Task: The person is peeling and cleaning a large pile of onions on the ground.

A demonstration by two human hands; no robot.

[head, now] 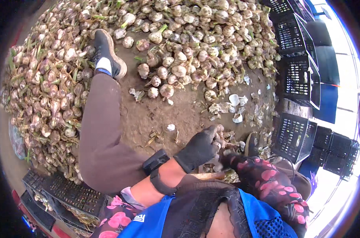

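Observation:
My left hand, in a dark grey glove with a black device strapped at the wrist, reaches inward over the ground between my legs. Its fingers are at garlic bulbs at the centre right, though whether they grip one is unclear. My right hand comes from the floral sleeve and lies close beside it, dark and partly hidden; what it holds cannot be made out. Just below both hands is a wooden piece. Loose garlic skins lie on the soil ahead of the hands.
A large heap of garlic covers the left side, and another pile lies ahead. Black plastic crates line the right. More crates stand at lower left. My shoe rests between the piles.

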